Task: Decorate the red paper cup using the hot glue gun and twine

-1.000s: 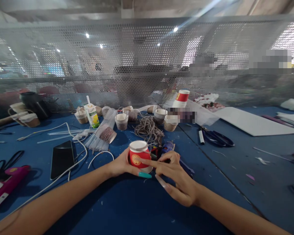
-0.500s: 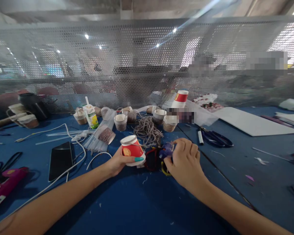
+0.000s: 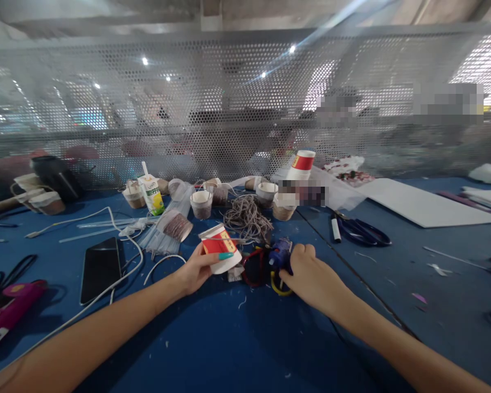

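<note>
My left hand is closed around a red and white paper cup, which tilts to the right. A strand of twine runs across the cup's upper part. To its right, my right hand grips a blue glue gun, its body partly hidden by the fingers. Red-handled scissors lie between the two hands, and a yellow loop shows below the glue gun. Just behind them is a loose heap of grey-brown twine.
Several twine-wrapped cups stand toward the perforated screen. At left are a phone, a white cable and a drink carton. Dark-handled scissors, a white marker and a white board lie at right.
My left hand has turned the cup so it tilts more and shows another side. The glue gun in my right hand has turned and shows more plainly.
</note>
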Action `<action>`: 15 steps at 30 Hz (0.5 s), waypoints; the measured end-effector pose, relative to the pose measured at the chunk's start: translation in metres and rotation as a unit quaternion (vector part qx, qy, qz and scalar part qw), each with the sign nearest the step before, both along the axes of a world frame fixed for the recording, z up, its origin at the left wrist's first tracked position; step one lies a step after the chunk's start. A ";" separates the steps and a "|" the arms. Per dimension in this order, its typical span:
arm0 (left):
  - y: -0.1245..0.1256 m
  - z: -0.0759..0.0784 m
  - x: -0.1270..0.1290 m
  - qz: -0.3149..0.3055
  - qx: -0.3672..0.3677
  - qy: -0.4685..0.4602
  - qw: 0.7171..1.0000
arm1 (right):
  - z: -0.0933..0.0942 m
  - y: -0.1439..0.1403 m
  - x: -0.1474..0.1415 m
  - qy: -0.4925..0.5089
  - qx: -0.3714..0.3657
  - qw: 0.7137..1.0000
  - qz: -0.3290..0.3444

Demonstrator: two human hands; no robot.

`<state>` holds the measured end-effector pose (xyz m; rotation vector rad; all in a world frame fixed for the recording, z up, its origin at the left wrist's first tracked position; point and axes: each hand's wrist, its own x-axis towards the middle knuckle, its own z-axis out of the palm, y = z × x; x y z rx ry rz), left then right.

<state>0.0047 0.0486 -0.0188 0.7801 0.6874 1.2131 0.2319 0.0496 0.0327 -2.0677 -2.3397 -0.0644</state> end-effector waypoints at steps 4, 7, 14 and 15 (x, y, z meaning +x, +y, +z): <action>0.000 -0.001 0.002 0.017 0.001 -0.017 1.000 | 0.001 -0.002 -0.001 0.019 0.017 1.000 0.004; -0.001 0.001 0.004 0.017 0.010 -0.022 1.000 | 0.004 -0.007 -0.005 0.003 0.048 0.999 -0.011; 0.000 0.003 0.003 -0.002 0.020 -0.009 1.000 | -0.001 -0.007 0.003 0.049 0.268 0.958 0.090; 0.000 0.002 0.002 -0.011 0.020 -0.006 1.000 | -0.004 -0.007 0.004 0.082 0.294 0.944 0.125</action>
